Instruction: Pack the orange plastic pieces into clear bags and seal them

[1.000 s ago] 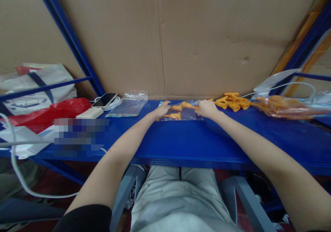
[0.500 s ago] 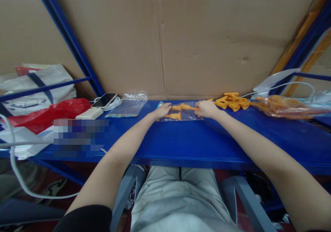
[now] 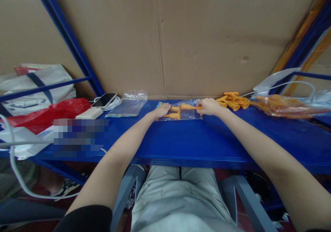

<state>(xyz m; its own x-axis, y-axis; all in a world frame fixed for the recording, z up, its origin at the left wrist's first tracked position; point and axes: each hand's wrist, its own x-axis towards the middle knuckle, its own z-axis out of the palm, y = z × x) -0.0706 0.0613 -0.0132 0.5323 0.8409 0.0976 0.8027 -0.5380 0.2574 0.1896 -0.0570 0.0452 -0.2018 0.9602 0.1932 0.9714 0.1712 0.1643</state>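
A clear plastic bag (image 3: 190,114) with a colourful printed end lies on the blue shelf. My left hand (image 3: 162,111) is closed over the bag's left end, fingertips by the narrow ends of two orange-yellow plastic horns (image 3: 174,116). These two lie side by side at the bag, flared ends to the right. My right hand (image 3: 208,107) grips the narrow end of another orange-yellow horn (image 3: 188,107), whose flared end points left over the bag. Whether that horn is inside the plastic I cannot tell. Just beyond my right hand lies a pile of loose horns (image 3: 234,102).
A bag full of orange horns (image 3: 281,107) lies at the right. Toward the left are a flat clear bag (image 3: 126,107), a phone (image 3: 104,100) on coiled white cable, a white block (image 3: 89,113) and a red plastic bag (image 3: 57,111). Cardboard (image 3: 165,46) stands behind.
My right hand has shifted slightly right. The horn in it now lies apart from the two horns near my left hand, which sit closer together. My left hand has stayed nearly in place.
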